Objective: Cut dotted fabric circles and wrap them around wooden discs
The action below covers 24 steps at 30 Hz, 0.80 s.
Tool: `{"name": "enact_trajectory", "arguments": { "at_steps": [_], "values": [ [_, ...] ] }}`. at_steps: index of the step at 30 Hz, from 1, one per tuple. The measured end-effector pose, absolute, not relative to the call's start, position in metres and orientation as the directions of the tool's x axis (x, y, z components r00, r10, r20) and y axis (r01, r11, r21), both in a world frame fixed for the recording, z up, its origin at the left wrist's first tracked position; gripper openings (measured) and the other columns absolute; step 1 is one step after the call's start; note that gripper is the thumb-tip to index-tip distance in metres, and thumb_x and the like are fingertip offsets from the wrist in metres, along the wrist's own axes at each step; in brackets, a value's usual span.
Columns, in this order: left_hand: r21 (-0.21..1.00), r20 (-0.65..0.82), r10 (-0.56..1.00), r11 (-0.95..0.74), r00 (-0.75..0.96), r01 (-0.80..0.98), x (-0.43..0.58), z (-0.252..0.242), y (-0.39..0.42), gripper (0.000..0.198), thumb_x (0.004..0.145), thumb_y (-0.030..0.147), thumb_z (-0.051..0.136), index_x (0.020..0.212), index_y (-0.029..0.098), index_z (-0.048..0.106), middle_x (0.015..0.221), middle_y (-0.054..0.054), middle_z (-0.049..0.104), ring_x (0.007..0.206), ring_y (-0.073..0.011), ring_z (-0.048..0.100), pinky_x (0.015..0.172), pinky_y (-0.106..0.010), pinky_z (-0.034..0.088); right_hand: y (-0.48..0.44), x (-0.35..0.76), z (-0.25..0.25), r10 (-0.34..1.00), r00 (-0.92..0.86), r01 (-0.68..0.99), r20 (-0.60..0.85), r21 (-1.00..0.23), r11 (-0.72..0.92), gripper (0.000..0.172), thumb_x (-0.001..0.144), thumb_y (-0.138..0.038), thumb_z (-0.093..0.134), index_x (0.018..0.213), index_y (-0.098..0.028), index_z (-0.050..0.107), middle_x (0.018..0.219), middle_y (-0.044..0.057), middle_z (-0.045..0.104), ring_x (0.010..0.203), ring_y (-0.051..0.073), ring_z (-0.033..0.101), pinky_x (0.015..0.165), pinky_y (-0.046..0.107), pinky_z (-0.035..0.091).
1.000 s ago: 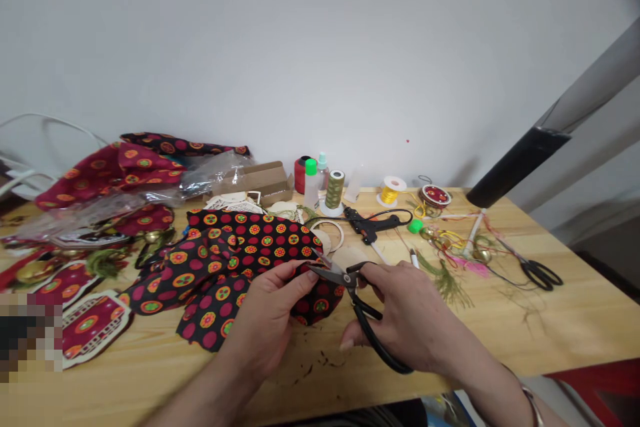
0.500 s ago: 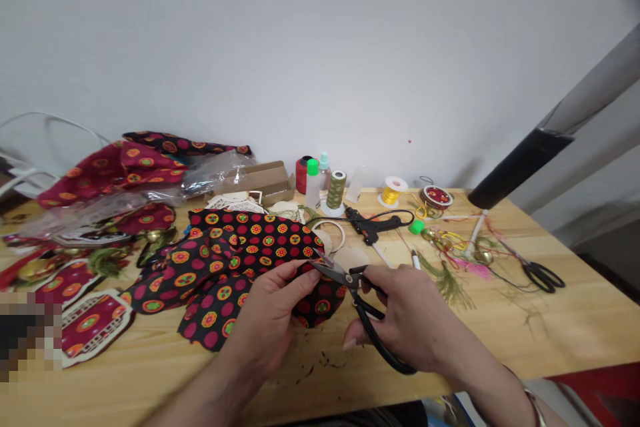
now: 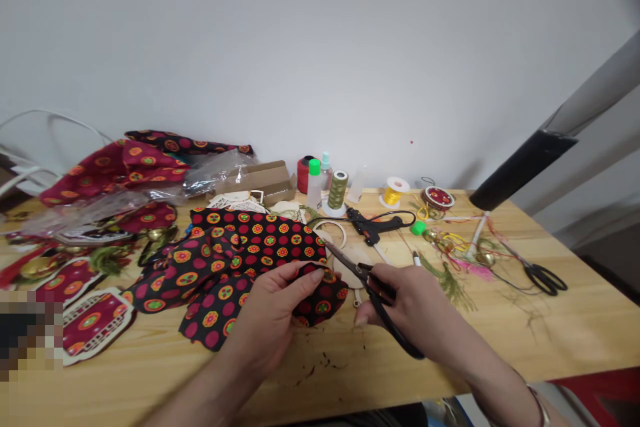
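Black fabric [image 3: 255,240] with red dots and orange-green flower prints lies bunched across the table. My left hand [image 3: 280,303] pinches its right-hand edge between thumb and fingers, with a thin pale rim showing at the pinch. My right hand [image 3: 405,300] grips the black handles of a pair of scissors [image 3: 345,255]. Their blades point up and left, just beyond the pinched edge, and look nearly closed. Small dark scraps [image 3: 320,367] are scattered on the wood below the fabric.
Behind the fabric stand a green thread cone [image 3: 338,191], a green-capped bottle [image 3: 314,185] and a glue gun [image 3: 375,225]. A second pair of scissors [image 3: 545,278] lies right among threads and tassels. Fabric-covered ornaments [image 3: 93,323] sit left. A dark post [image 3: 523,170] rises at the back right.
My right hand has shifted slightly right, and the scissors have turned and come away from the fabric edge, blades now angled up-left. My left hand keeps its pinch.
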<state>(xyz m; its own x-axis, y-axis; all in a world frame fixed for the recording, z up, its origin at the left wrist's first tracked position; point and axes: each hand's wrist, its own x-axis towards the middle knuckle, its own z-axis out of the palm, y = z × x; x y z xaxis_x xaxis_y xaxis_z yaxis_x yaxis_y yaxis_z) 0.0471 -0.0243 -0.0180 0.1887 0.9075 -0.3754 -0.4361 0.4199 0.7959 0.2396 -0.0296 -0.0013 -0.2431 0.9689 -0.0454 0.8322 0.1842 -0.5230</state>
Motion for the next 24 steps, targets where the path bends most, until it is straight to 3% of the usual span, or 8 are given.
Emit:
{"name": "enact_trajectory", "arguments": {
  "at_steps": [5, 11, 24],
  "values": [
    [0.83, -0.325, 0.902, 0.417, 0.285, -0.371, 0.044, -0.018, -0.026, 0.016, 0.077, 0.025, 0.069, 0.088, 0.016, 0.077, 0.084, -0.008, 0.077, 0.073, -0.0184, 0.069, 0.074, -0.028, 0.051, -0.024, 0.245, 0.011, 0.937, -0.335, 0.845, -0.095, -0.47, 0.254, 0.037, 0.068, -0.056, 0.07, 0.066, -0.022, 0.055, 0.056, -0.003, 0.053, 0.052, 0.013, 0.041, 0.048, 0.023, 0.023],
    [0.897, -0.329, 0.881, 0.405, 0.34, -0.18, 0.043, -0.019, -0.028, 0.018, 0.075, 0.029, 0.07, 0.086, 0.017, 0.077, 0.078, -0.006, 0.076, 0.071, -0.0175, 0.066, 0.07, -0.026, 0.047, -0.024, 0.248, 0.019, 0.898, -0.433, 0.841, -0.079, -0.394, 0.371, 0.044, 0.063, -0.063, 0.072, 0.065, -0.021, 0.058, 0.053, -0.003, 0.052, 0.05, 0.012, 0.036, 0.048, 0.024, 0.021],
    [0.925, -0.273, 0.858, 0.358, 0.436, -0.126, 0.04, -0.022, -0.027, 0.014, 0.074, 0.022, 0.067, 0.083, 0.021, 0.078, 0.085, -0.002, 0.076, 0.083, -0.0154, 0.064, 0.08, -0.023, 0.044, -0.027, 0.248, 0.026, 0.888, -0.449, 0.848, -0.096, -0.359, 0.39, 0.052, 0.062, -0.071, 0.067, 0.063, -0.02, 0.056, 0.05, -0.006, 0.044, 0.05, 0.01, 0.028, 0.047, 0.023, 0.019]
  ]
}}
